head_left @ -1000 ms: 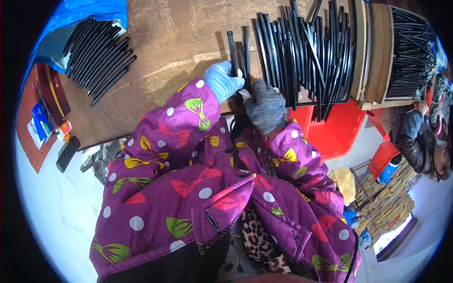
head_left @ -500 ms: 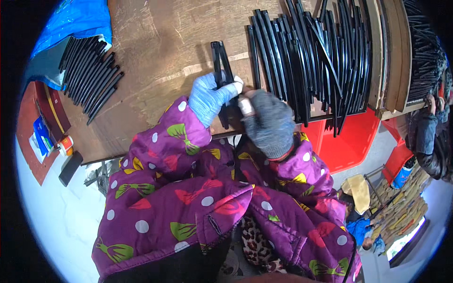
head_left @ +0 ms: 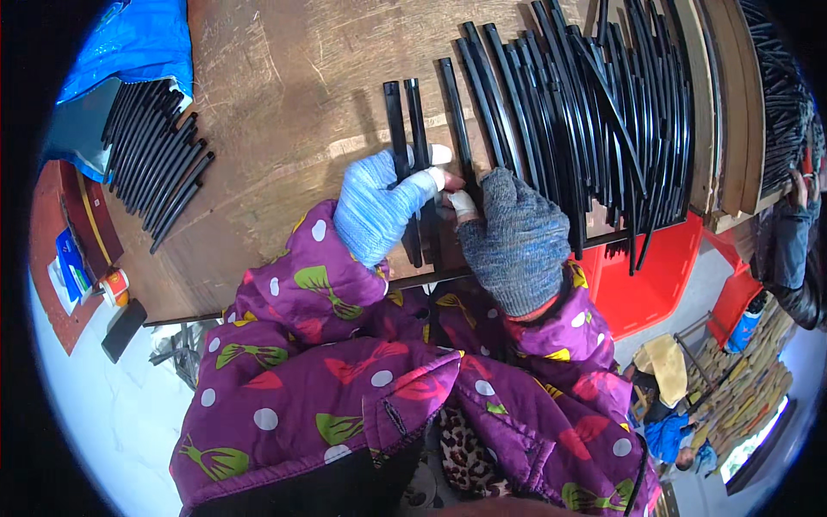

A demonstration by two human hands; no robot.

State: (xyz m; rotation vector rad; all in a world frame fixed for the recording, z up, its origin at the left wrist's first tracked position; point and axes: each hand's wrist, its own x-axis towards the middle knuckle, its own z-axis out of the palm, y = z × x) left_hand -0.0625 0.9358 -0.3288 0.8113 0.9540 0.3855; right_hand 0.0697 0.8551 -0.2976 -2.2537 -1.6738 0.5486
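Note:
My left hand [head_left: 375, 211], in a light blue knitted glove with bared, white-wrapped fingertips, is closed round two slim black tubes [head_left: 394, 112] that stand side by side, their far ends sticking up beyond the fingers. Close to its right, my right hand [head_left: 523, 237], in a grey-blue glove, has its fingers pinched at the near end of a third black tube [head_left: 453, 108]; the fingertips partly hide the grip. That tube lies a little left of a wide pile of like black tubes [head_left: 594, 138] on the wooden table [head_left: 284, 95].
At the left, a bundle of black tubes [head_left: 159, 159] pokes out of a blue bag [head_left: 142, 43]. Wooden boards [head_left: 719, 103] edge the table's right side. Below stands a red bin [head_left: 642, 284]. A co-worker's hand [head_left: 803, 185] shows at the far right beside more tubes.
My right hand has moved slightly right, from the left hand's fingers to the third tube. That tube has shifted left, away from the pile. The left hand still holds its two tubes.

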